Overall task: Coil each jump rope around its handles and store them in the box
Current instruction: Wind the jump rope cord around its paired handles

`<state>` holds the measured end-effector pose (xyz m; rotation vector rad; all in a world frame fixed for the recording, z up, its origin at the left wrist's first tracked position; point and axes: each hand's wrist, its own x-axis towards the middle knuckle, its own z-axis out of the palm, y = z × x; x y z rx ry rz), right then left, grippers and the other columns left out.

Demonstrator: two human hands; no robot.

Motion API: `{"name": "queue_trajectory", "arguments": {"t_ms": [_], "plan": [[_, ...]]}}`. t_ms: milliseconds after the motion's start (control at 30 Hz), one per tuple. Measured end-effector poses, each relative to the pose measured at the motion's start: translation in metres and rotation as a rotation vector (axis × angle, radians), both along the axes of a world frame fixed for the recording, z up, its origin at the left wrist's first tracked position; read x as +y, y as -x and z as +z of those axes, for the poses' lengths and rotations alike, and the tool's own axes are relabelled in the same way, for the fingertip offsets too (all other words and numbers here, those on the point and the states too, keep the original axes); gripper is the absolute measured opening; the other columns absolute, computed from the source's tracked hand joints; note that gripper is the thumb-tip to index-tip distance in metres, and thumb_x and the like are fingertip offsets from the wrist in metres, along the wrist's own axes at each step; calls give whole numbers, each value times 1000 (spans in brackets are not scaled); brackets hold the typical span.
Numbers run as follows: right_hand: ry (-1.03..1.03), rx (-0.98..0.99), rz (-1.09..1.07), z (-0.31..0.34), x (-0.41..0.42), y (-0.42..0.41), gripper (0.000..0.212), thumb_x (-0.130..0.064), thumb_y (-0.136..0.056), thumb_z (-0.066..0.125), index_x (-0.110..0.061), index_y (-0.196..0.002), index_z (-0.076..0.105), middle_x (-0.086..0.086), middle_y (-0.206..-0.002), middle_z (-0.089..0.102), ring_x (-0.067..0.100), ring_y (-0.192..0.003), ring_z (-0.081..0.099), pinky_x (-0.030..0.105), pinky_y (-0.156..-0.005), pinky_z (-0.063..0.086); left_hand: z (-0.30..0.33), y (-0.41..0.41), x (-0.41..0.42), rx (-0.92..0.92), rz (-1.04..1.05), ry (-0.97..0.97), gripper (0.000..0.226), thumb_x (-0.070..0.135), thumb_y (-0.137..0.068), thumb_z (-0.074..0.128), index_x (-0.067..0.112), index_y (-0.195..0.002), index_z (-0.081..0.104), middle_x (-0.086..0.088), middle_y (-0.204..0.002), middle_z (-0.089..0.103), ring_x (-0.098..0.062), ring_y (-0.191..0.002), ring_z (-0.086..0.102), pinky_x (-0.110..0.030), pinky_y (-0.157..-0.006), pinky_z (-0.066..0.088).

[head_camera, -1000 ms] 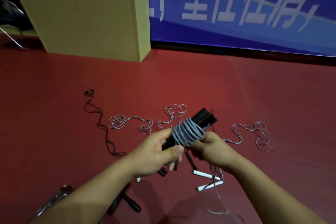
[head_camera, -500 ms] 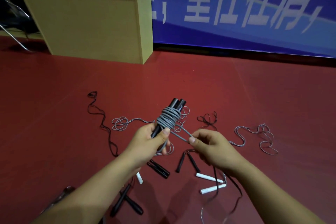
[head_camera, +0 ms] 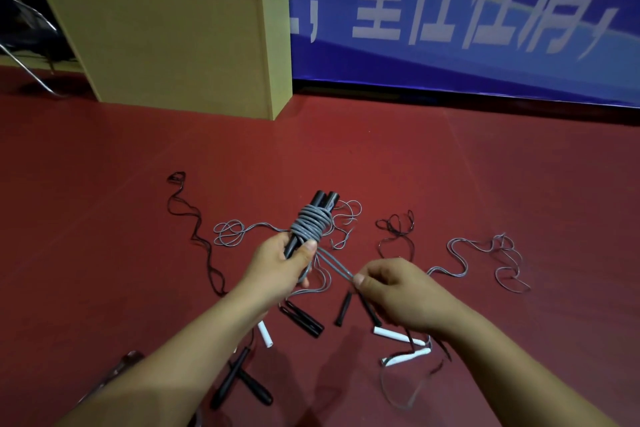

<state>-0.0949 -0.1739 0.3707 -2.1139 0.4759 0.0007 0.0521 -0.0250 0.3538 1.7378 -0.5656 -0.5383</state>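
Observation:
My left hand [head_camera: 277, 267] grips two black handles [head_camera: 322, 201] held together and pointing away from me. A grey rope coil [head_camera: 310, 225] is wound around them just above my thumb. From the coil a doubled strand of the grey rope [head_camera: 334, 263] runs down and right to my right hand [head_camera: 391, 288], which pinches its end between thumb and fingers. Both hands are above the red floor [head_camera: 450, 184]. The box is not identifiable in view.
Loose ropes lie on the floor: a dark rope [head_camera: 194, 229] at left, a grey rope [head_camera: 491, 260] at right, a dark tangle [head_camera: 396, 225]. Black handles [head_camera: 304, 319] and white handles [head_camera: 398, 336] lie under my arms. A tan wooden cabinet [head_camera: 180, 45] stands at the back left.
The wrapped handles swung from pointing right to pointing away from me. My right hand left the coil and drew a strand of grey rope out to the right and down.

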Motion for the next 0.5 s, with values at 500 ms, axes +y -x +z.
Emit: {"name": "queue_trajectory", "arguments": {"t_ms": [500], "plan": [[458,-131,271,3,15,11,24,-38,-94,50,-24,-76,42,-7,-63,46,16,-61,45,35,-60,39,-22,-10,-3,-438,-83,-337,16,31,-85,73,24,-81,59,10,-66,61,-12,-65,57,-24,-58,40]]}}
